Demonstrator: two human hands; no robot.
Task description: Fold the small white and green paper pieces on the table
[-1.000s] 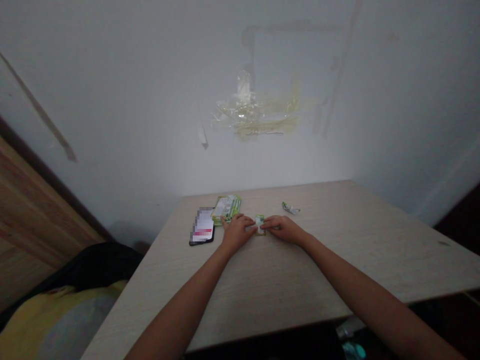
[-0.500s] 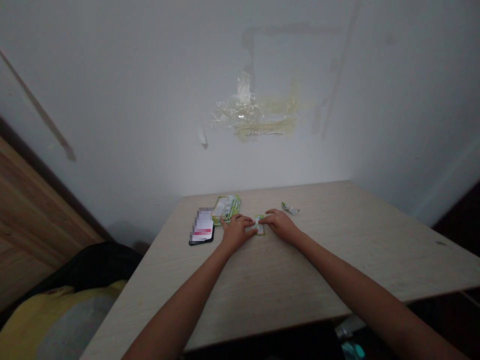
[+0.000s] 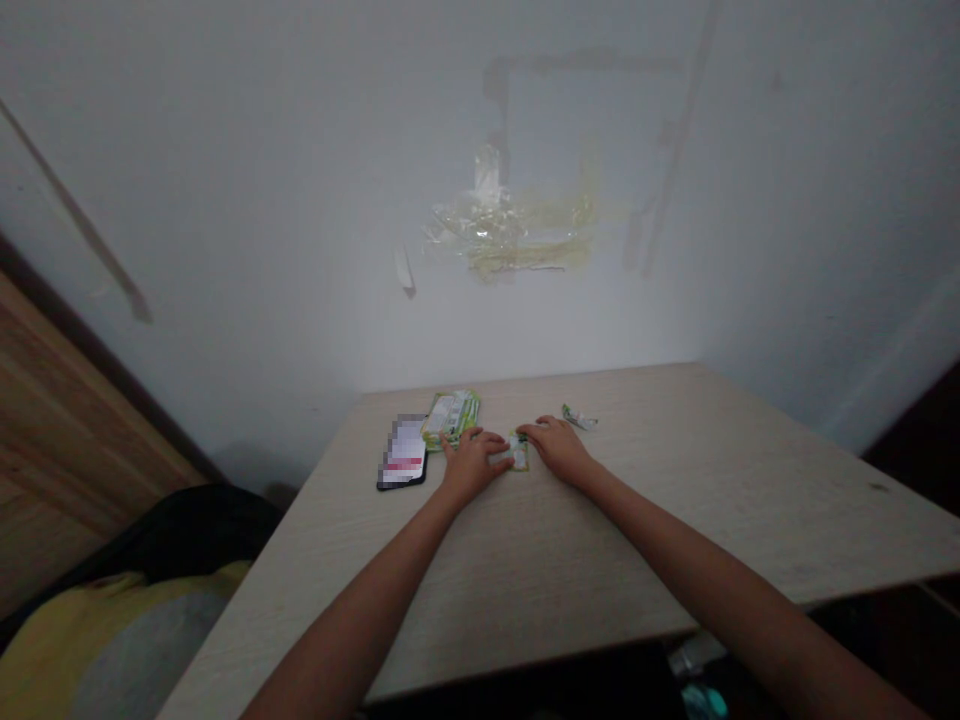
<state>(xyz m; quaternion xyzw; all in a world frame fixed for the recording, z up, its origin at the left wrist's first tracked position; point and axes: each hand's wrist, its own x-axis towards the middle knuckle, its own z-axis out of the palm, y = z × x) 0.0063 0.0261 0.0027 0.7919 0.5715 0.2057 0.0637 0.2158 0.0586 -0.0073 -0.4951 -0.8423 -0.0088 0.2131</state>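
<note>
A small flat green-and-white packet (image 3: 519, 458) lies on the table between my two hands. At its left edge, my left hand (image 3: 472, 468) rests with fingers apart, thumb and fingertips touching or very near the packet. My right hand (image 3: 561, 448) is open too, its fingers reaching over the packet's upper right edge. Behind my left hand sits a larger green-and-white plastic package (image 3: 451, 412), and my fingers partly cover its lower edge. The print on the small packet is too small to read.
A phone (image 3: 403, 460) with a lit, partly blurred screen lies left of the large package. Past my right hand is a crumpled wrapper (image 3: 580, 418). The wooden table (image 3: 525, 570) meets a white wall (image 3: 322, 250) with old tape on it. Yellow-and-grey fabric (image 3: 120, 640) is at the lower left.
My right fingertips have drawn slightly up and left to the packet's top edge, uncovering more of its middle. My left hand has hardly moved.
</note>
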